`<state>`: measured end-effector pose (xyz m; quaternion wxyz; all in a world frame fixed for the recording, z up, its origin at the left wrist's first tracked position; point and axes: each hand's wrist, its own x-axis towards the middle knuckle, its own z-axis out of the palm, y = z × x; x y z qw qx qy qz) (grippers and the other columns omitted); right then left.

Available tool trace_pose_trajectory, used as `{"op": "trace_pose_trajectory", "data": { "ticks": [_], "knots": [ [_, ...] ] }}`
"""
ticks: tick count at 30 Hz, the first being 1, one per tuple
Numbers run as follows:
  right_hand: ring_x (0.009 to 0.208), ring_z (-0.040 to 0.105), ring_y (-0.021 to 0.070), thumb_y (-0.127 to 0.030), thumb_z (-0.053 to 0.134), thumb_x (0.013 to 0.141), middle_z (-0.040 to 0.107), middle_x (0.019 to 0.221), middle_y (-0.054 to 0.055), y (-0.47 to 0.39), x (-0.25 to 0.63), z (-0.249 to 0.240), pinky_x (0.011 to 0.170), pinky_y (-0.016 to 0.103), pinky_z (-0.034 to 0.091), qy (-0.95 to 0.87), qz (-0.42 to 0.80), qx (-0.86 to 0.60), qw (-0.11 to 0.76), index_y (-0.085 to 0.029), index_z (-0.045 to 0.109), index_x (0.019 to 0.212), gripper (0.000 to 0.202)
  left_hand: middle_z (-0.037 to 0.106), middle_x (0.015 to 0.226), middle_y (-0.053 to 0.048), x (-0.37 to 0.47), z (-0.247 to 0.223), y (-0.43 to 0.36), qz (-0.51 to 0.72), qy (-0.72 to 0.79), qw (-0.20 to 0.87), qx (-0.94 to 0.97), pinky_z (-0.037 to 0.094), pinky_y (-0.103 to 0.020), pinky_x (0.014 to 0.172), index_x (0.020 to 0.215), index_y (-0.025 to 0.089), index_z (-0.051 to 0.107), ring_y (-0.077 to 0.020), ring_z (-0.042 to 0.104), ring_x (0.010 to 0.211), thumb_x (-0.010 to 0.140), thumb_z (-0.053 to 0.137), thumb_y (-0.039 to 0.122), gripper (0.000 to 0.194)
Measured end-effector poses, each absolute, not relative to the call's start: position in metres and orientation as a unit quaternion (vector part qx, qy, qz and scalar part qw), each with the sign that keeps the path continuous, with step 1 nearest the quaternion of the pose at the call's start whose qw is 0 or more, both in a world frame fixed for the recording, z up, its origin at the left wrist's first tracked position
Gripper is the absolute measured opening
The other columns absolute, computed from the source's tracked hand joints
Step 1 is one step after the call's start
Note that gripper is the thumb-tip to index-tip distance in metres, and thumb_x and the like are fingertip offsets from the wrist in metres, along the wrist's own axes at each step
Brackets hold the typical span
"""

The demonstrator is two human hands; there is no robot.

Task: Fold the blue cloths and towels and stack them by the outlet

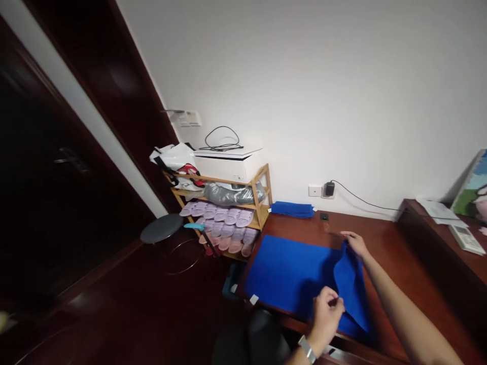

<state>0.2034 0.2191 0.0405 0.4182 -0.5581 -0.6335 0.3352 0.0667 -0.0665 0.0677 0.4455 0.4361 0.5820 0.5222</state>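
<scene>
The hands work low in the right half of the frame: the left hand (327, 309), with a watch (307, 349) on its wrist, is pinched shut on the near edge of a blue cloth (292, 271), and the right hand (354, 242), reaching in from the lower right, grips the far edge of the same cloth, so that its right part stands up in a fold between them. The rest of the cloth lies flat on the dark red counter (391, 253), which runs from the centre of the frame to the right edge. A white wall (304, 76) fills the upper right of the frame, and a dark door (45, 192) fills the left side. Left of centre, against the wall, stands a wooden shelf rack (262, 197) holding rows of pale purple slippers (224, 223), with a white box (228, 161) on top and a black cable (222, 139) coiled on the box. Just left of the rack is a round black stool (162, 228). At the far end of the counter, by the wall, lies a folded blue pile (292, 209). A charger (329, 189) sits plugged into the wall above the counter. Near the right edge a white remote (466, 239) lies on a raised side ledge.
</scene>
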Motion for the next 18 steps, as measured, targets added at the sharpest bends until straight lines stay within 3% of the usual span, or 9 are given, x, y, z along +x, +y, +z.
{"op": "trace_pose_trajectory", "data": {
  "ticks": [4, 8, 14, 18],
  "knots": [
    [0.076, 0.071, 0.0211, -0.052, 0.058, 0.085, 0.081, 0.094, 0.011, 0.225, 0.075, 0.059, 0.071, 0.033, 0.057, -0.684, 0.399, -0.494, 0.360, -0.016, 0.080, 0.107, 0.048, 0.069, 0.067, 0.000, -0.011, 0.073, -0.094, 0.613, 0.589, 0.386, 0.357, 0.053, -0.026, 0.061, 0.086, 0.023, 0.060, -0.0180, 0.071, 0.063, 0.086, 0.069, 0.066, 0.044],
    [0.075, 0.073, 0.0201, -0.041, 0.057, 0.088, 0.080, 0.086, 0.008, 0.217, -0.057, 0.063, 0.075, 0.032, 0.058, -0.738, 0.426, -0.438, 0.286, -0.017, 0.079, 0.105, 0.037, 0.069, 0.065, 0.001, -0.097, 0.063, -0.116, 0.624, 0.658, 0.289, 0.307, 0.054, -0.028, 0.060, 0.090, 0.025, 0.062, -0.0199, 0.071, 0.059, 0.086, 0.061, 0.073, 0.049],
    [0.094, 0.076, 0.0242, -0.025, 0.068, 0.079, 0.081, 0.087, 0.004, 0.187, -0.159, 0.035, 0.094, 0.034, 0.056, -0.825, 0.383, -0.380, 0.171, -0.024, 0.078, 0.082, 0.011, 0.073, 0.074, -0.002, -0.197, 0.000, -0.138, 0.431, 0.841, 0.116, 0.305, 0.052, -0.033, 0.067, 0.081, 0.028, 0.063, -0.0240, 0.073, 0.072, 0.093, 0.050, 0.037, 0.020],
    [0.108, 0.073, 0.0265, -0.022, 0.064, 0.083, 0.081, 0.104, 0.007, 0.186, -0.167, 0.015, 0.105, 0.038, 0.051, -0.866, 0.342, -0.344, 0.122, -0.024, 0.079, 0.089, 0.016, 0.067, 0.073, -0.004, -0.209, -0.044, -0.145, 0.385, 0.860, -0.023, 0.332, 0.054, -0.039, 0.077, 0.067, 0.028, 0.057, -0.0269, 0.069, 0.077, 0.088, 0.056, 0.027, 0.021]
  ]
}}
